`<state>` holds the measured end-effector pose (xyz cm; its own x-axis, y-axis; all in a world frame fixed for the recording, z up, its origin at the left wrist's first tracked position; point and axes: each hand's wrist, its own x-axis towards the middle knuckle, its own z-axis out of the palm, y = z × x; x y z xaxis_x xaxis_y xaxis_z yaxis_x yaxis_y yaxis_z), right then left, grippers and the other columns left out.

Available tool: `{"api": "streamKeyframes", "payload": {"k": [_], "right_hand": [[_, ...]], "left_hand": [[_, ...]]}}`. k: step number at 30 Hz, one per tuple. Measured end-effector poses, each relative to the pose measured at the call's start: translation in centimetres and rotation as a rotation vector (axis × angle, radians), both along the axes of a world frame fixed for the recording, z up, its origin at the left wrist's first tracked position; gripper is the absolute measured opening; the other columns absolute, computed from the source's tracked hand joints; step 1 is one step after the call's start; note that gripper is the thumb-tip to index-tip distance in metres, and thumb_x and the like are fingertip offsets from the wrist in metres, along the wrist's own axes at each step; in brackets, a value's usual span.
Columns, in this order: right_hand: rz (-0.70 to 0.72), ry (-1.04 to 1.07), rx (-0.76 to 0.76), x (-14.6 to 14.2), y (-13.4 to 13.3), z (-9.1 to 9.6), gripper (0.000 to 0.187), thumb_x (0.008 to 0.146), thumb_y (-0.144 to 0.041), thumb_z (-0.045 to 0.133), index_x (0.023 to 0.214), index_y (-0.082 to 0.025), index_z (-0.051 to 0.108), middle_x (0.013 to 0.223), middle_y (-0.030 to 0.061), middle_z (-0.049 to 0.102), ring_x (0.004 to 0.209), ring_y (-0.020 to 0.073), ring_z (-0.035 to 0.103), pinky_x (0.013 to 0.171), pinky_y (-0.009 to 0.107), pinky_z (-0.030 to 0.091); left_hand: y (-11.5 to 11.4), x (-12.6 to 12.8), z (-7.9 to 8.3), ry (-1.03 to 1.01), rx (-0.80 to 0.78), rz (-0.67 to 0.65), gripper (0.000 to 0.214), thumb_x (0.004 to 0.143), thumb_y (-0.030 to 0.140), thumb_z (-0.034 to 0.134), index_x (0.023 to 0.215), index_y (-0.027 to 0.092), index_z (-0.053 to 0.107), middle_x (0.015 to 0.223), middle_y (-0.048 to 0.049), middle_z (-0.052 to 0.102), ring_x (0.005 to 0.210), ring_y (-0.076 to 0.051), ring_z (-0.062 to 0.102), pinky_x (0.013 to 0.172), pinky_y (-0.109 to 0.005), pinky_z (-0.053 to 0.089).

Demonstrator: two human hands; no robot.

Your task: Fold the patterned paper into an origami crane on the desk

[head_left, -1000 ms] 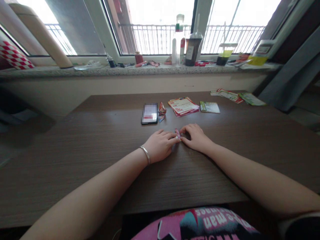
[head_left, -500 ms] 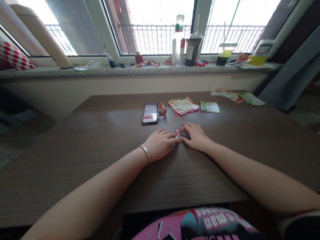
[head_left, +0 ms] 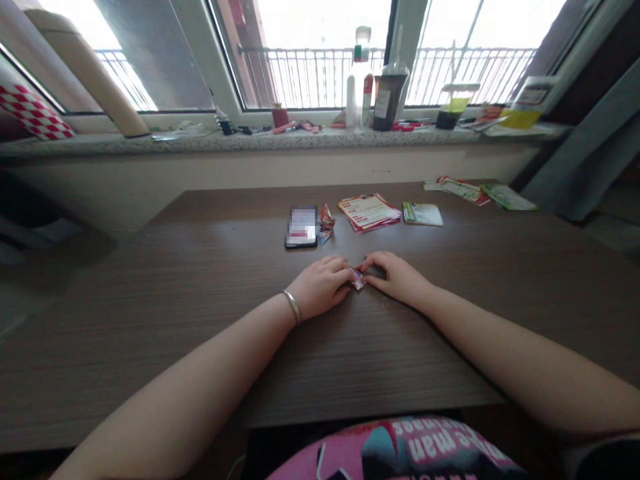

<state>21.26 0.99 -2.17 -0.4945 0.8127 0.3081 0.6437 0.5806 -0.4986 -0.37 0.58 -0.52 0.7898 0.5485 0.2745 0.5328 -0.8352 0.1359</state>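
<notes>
A: Which way's your pink-and-white piece (head_left: 357, 279) pointing?
B: What shows slants far left to near right, fingers hide the ends. Looks thin, creased, papery, down at the wood-grain tabletop (head_left: 215, 267) between your hands.
A: Grip?
B: Your left grip (head_left: 321, 287) is pinching its left side. Your right grip (head_left: 394, 276) touches its right edge, can't tell if it's squeezing. Crumpled shiny wrapper (head_left: 327, 222) lies farther off.
</notes>
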Motion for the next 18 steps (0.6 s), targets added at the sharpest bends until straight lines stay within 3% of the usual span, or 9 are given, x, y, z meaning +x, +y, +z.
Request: {"api": "streamKeyframes", "payload": {"k": [5, 13, 18], "right_hand": [[0.116, -0.011, 0.060, 0.2, 0.2, 0.1, 0.007, 0.081, -0.018, 0.057, 0.082, -0.022, 0.062, 0.093, 0.0020, 0.068, 0.094, 0.0182, 0.059, 0.089, 0.035, 0.042], [0.145, -0.113, 0.081, 0.2, -0.7, 1.1, 0.014, 0.077, -0.033, 0.064, 0.087, -0.022, 0.063, 0.097, 0.0037, 0.066, 0.093, 0.0193, 0.058, 0.085, 0.034, 0.043], [0.100, -0.139, 0.087, 0.0, -1.1, 1.4, 0.010, 0.079, -0.031, 0.061, 0.082, -0.021, 0.062, 0.097, 0.0045, 0.066, 0.093, 0.0190, 0.058, 0.084, 0.033, 0.043]], "left_hand": [[0.4, -0.3, -0.2, 0.016, -0.035, -0.008, 0.023, 0.084, 0.018, 0.051, 0.105, 0.022, 0.058, 0.116, -0.0057, 0.057, 0.103, -0.018, 0.054, 0.091, -0.033, 0.044], [0.7, -0.7, 0.2, 0.081, 0.072, 0.075, 0.017, 0.087, 0.028, 0.050, 0.093, 0.020, 0.063, 0.088, -0.0053, 0.060, 0.082, -0.017, 0.054, 0.074, -0.029, 0.043], [0.4, -0.5, 0.4, 0.098, 0.097, 0.071, 0.021, 0.088, 0.030, 0.046, 0.086, 0.020, 0.064, 0.082, -0.0050, 0.058, 0.076, -0.016, 0.053, 0.068, -0.028, 0.041]]}}
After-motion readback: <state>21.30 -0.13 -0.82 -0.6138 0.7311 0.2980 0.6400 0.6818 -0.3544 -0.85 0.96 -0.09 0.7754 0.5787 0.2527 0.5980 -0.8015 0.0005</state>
